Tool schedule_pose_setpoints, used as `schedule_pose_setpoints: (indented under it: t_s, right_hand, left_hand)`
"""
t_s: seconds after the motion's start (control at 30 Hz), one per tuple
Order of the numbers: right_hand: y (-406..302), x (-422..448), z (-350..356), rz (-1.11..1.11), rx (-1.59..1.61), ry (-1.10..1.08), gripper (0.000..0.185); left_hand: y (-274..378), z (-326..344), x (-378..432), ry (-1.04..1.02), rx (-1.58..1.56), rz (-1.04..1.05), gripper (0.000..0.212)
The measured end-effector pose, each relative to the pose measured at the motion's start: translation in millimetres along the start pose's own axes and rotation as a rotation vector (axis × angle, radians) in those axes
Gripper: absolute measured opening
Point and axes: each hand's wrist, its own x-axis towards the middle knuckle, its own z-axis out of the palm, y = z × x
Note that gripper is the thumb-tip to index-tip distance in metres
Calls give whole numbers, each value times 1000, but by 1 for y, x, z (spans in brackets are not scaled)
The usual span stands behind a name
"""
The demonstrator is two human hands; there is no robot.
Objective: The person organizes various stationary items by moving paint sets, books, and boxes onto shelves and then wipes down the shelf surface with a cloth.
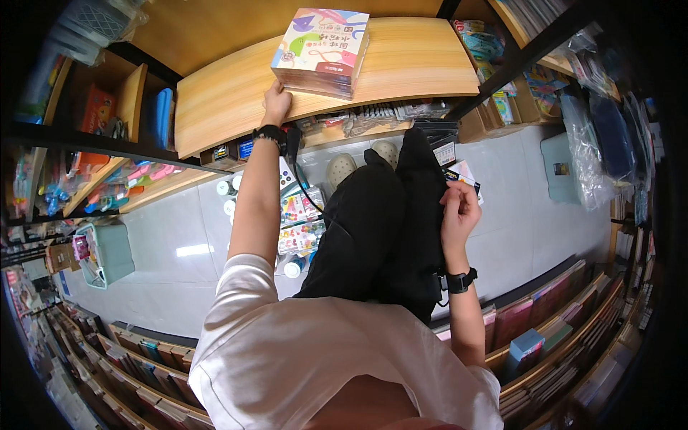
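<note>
A stack of shrink-wrapped, colourfully printed boxes [321, 45] rests on the wooden shelf board [419, 59] in front of me. My left hand [277, 103] is at the board's front edge, beside the stack's near left corner. Its fingers are curled and partly hidden, so whether it grips the edge or only leans there is unclear. Beside my right knee hangs my right hand [460, 211], its fingers loosely bent with nothing visible in them. Under my left arm, packs of coloured craft beads or paints [301, 236] lie on the floor.
White-capped jars [293, 267] stand on the floor by my left leg. Packaged goods [371, 121] fill the low shelf under the board. Pale green bins stand at left [113, 252] and right [559, 166]. Bookshelves [537, 344] run behind me. A black cable [303, 185] hangs near my left wrist.
</note>
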Motion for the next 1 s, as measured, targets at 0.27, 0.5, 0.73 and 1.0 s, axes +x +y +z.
schedule_pose_setpoints:
  t_s: [0.27, 0.5, 0.73, 1.0]
  right_hand:
    - [3, -4, 9, -98, -117, -27, 5]
    - [-6, -9, 9, -137, -156, -62, 6]
    - [5, -5, 3, -114, -166, -53, 6]
    - [5, -3, -1, -107, -184, 18, 4]
  left_hand:
    - [6, 33, -117, -287, 517, 240, 94]
    - [29, 53, -150, -535, 405, 236, 99]
    - [61, 98, -168, -872, 310, 131, 98]
    - [44, 114, -143, -638, 50, 275, 40]
